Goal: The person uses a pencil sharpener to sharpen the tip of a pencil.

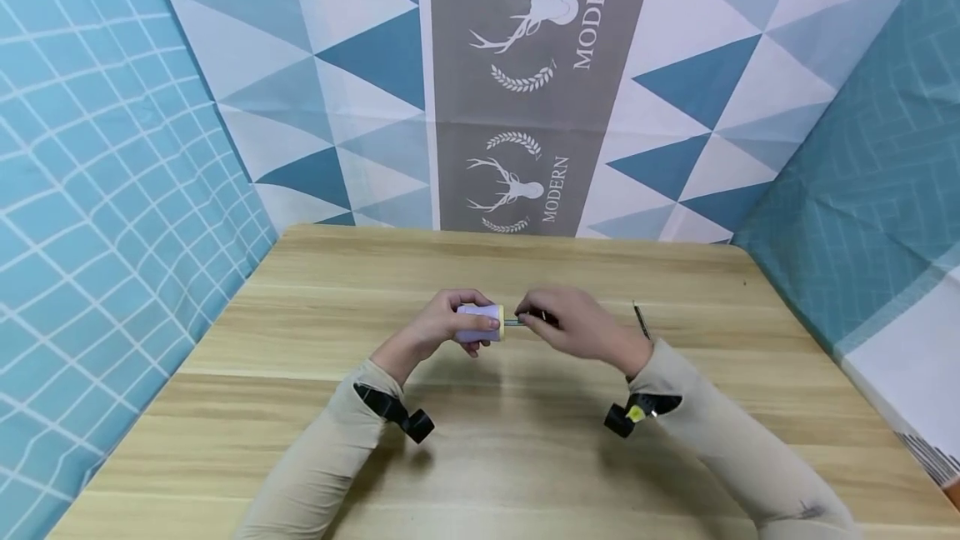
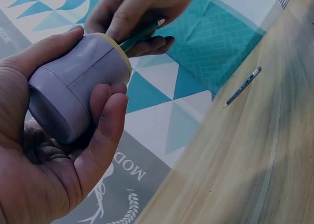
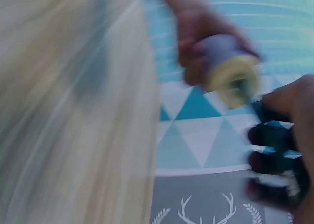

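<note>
My left hand (image 1: 438, 322) grips a purple pencil sharpener (image 2: 83, 76) shaped like a short cylinder, thumb along one side and fingers round the other. Its yellow end (image 3: 223, 81) faces my right hand (image 1: 576, 325). A dark green pencil (image 2: 142, 36) has one end in the hole of that yellow face. Thumb and fingers of my right hand pinch the pencil close to the sharpener, and its other end shows past the fingers in the left wrist view. Both hands are held above the table. The right wrist view is blurred.
A second pencil (image 1: 641, 320), dark with a patterned barrel, lies on the wooden table (image 1: 495, 473) near the right wrist. Patterned cloth (image 1: 517, 90) hangs behind the table's far edge, with blue cloth (image 1: 90, 190) on the left and teal cloth (image 1: 885, 190) on the right.
</note>
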Action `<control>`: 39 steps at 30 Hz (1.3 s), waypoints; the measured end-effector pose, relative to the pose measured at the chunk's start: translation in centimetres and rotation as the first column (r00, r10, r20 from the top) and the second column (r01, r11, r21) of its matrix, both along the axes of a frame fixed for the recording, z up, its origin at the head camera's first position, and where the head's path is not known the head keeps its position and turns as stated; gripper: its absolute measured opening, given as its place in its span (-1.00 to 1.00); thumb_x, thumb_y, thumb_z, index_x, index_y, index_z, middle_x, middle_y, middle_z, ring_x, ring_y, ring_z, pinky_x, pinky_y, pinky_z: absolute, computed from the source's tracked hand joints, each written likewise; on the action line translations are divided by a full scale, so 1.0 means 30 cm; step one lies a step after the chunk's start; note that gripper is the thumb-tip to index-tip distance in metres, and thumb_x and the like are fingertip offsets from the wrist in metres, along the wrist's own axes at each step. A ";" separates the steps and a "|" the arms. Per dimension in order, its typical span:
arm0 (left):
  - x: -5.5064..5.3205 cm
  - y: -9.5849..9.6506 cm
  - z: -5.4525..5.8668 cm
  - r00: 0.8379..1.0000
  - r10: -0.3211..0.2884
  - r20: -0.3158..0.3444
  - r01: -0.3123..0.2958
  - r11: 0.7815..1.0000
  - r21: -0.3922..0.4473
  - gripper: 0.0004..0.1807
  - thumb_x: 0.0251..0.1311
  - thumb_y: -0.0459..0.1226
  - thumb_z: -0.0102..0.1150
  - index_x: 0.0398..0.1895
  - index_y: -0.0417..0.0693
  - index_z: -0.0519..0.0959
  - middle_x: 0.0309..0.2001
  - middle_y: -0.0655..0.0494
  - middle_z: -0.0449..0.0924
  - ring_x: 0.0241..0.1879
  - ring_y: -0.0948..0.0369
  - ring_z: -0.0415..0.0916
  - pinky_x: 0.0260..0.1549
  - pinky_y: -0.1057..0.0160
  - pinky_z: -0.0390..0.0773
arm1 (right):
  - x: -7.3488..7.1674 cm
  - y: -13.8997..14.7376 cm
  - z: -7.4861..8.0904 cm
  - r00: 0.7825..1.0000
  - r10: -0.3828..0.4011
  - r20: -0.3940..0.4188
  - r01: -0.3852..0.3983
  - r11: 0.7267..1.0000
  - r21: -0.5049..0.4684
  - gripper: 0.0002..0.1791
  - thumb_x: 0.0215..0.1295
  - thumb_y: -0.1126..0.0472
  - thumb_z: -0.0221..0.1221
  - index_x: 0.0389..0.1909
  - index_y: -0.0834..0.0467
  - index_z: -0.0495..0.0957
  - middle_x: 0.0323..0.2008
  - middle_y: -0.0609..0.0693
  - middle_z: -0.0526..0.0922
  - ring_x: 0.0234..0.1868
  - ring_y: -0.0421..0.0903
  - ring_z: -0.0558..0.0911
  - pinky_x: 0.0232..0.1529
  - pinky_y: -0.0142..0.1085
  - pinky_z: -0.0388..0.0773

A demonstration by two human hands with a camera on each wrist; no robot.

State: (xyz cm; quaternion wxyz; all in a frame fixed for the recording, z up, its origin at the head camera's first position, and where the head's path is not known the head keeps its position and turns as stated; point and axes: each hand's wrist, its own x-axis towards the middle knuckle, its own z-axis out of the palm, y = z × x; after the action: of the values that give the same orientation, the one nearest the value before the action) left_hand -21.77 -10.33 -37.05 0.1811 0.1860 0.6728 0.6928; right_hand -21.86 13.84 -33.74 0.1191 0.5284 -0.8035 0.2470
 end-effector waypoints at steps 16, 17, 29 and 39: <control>0.012 0.006 -0.010 1.000 0.005 0.010 -0.005 1.000 0.011 -0.71 0.11 -0.39 0.31 -0.14 -0.41 0.55 -0.37 -0.12 0.57 -0.63 0.17 0.55 -0.65 0.26 0.64 | -0.036 -0.005 -0.075 0.439 0.100 -0.893 0.052 0.989 0.137 -0.63 0.61 0.29 -0.30 -0.34 0.19 0.44 -0.63 -0.07 0.38 -0.76 -0.23 0.29 -0.79 -0.42 0.20; 0.013 0.007 -0.013 1.000 0.008 0.016 -0.008 1.000 0.007 -0.72 0.12 -0.38 0.31 -0.14 -0.40 0.55 -0.37 -0.12 0.58 -0.63 0.17 0.55 -0.65 0.27 0.64 | -0.035 -0.007 -0.079 0.470 0.100 -0.877 0.060 0.988 0.145 -0.61 0.62 0.29 -0.34 -0.36 0.19 0.42 -0.64 -0.08 0.36 -0.76 -0.24 0.26 -0.80 -0.42 0.17; 0.016 0.015 -0.026 0.998 0.028 0.047 -0.027 0.999 -0.030 -0.73 0.08 -0.37 0.33 -0.17 -0.33 0.56 -0.36 -0.11 0.56 -0.64 0.19 0.53 -0.66 0.29 0.62 | -0.022 -0.020 -0.056 0.987 0.080 0.141 -0.097 0.989 0.113 -0.78 0.45 0.31 0.11 -0.40 0.09 0.32 -0.64 -0.23 0.21 -0.66 -0.38 0.15 -0.62 -0.46 0.17; 0.015 0.028 -0.011 1.000 -0.005 0.022 0.005 1.000 -0.005 -0.74 0.09 -0.38 0.31 -0.18 -0.36 0.56 -0.38 -0.11 0.56 -0.59 0.13 0.57 -0.63 0.27 0.64 | -0.076 -0.008 0.029 0.396 -0.073 0.915 -0.064 0.992 0.106 -0.68 0.51 0.18 0.03 -0.39 0.32 0.30 -0.79 -0.11 0.18 -0.80 -0.23 0.09 -0.78 -0.38 0.00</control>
State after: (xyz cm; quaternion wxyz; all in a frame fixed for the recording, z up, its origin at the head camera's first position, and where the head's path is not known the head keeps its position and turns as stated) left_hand -21.33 -9.50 -37.39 0.1907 0.1794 0.6720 0.6927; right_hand -24.13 13.61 -32.86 -0.3745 0.3097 -0.7516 0.4461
